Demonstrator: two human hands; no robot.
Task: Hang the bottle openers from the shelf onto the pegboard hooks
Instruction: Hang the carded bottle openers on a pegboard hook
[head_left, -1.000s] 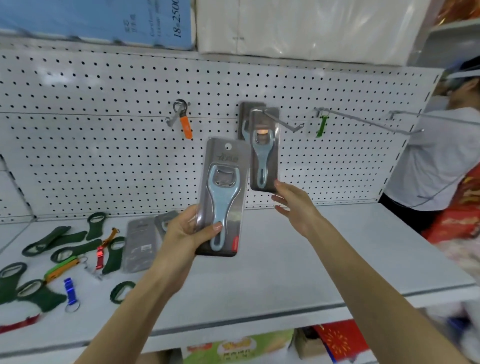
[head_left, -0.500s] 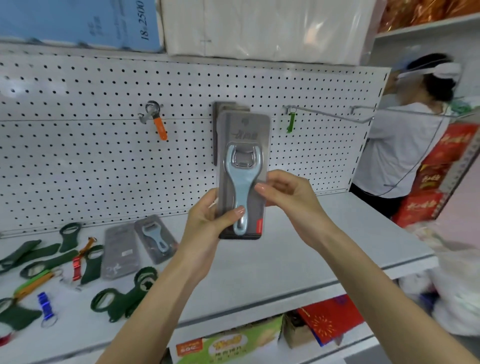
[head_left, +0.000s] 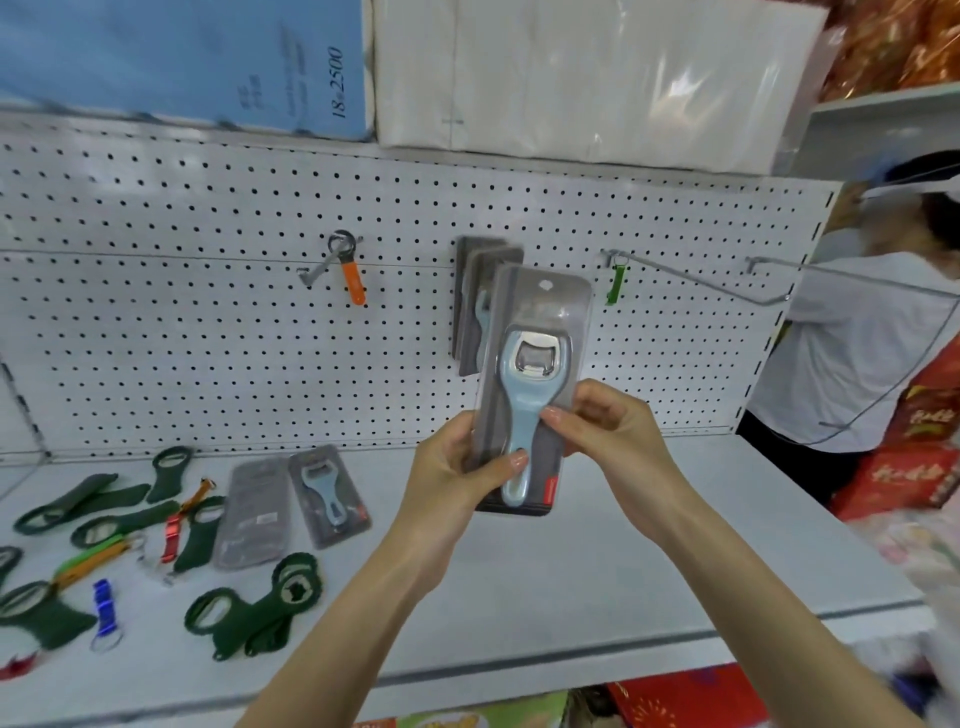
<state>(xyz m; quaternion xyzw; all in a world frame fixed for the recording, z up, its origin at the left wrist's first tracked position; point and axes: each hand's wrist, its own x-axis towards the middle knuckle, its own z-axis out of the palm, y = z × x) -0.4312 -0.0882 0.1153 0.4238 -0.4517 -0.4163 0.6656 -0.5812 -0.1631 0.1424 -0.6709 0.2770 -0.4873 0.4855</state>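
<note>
Plastic-packed opener (head_left: 530, 384) is gripped low by both the left hand (head_left: 457, 467) and right hand (head_left: 608, 431); light, stiff, likely slick, best held by its edges.

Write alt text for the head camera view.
Both hands, left hand and right hand, hold a packaged pale blue bottle opener before a white pegboard, where similar packs already hang. Dark green openers lie on the white shelf.

Pale-blue opener (head_left: 522, 410), grey card; white dotted pegboard (head_left: 208, 338); green, possibly felt, openers (head_left: 254, 618).
</note>
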